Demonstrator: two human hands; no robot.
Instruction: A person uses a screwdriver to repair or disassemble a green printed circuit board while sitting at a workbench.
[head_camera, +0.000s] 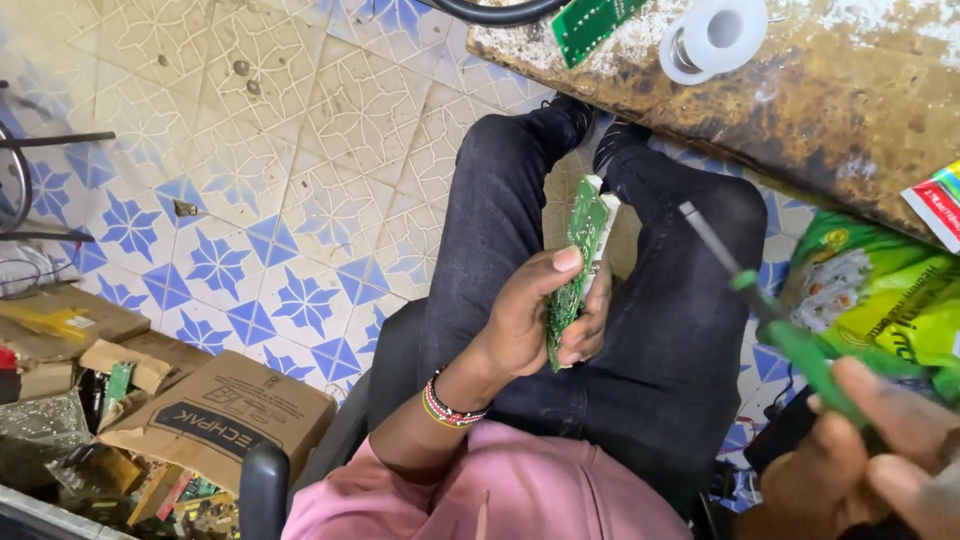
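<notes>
Nearest the lens, blurred at the lower right, the right hand (870, 450) has its fingers wrapped round the green handle of a soldering iron (770, 310), its tip angled up over the right knee; the left hand (535, 320) pinches a green circuit board (575, 270) edge-on above the lap, thumb on the near face, fingers behind. A worn brown bench (800, 90) carries a white solder spool (715, 35) and another green board (590, 22); a green and yellow printed bag (880, 290) sits beneath its edge, and a brown cardboard box (220, 415) lies on the blue patterned floor tiles (250, 200) at lower left.
</notes>
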